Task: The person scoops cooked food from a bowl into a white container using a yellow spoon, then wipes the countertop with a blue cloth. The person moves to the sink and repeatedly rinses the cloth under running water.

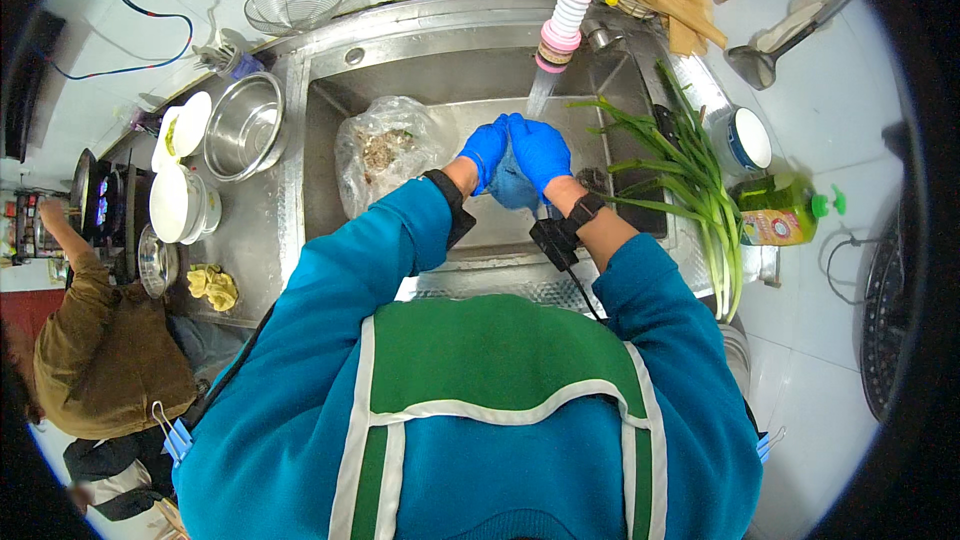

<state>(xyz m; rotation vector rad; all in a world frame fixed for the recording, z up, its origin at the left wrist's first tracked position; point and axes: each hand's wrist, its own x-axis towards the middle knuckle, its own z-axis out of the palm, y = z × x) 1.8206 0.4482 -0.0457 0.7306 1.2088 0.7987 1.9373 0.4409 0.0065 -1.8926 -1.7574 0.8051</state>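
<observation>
In blue gloves, my left hand (pixel 486 151) and my right hand (pixel 540 151) meet over a stainless steel sink (pixel 480 236). Between them they grip a wet blue cloth (pixel 514 184), which hangs below the fingers; its upper part is hidden by the gloves. A stream of water (pixel 540 92) runs from the pink and white faucet extension (pixel 564 22) just above my right hand. Left of my hands, a clear plastic bag (pixel 382 187) with brownish food scraps (pixel 384 150) lies in the sink.
Green onions (pixel 686 180) lie over the sink's right edge, beside a dish soap bottle (pixel 780 210). A steel bowl (pixel 245 126), white bowls (pixel 174 199) and a yellow cloth (pixel 213 286) are on the left counter. Another person (pixel 112 352) stands at the far left by a stove.
</observation>
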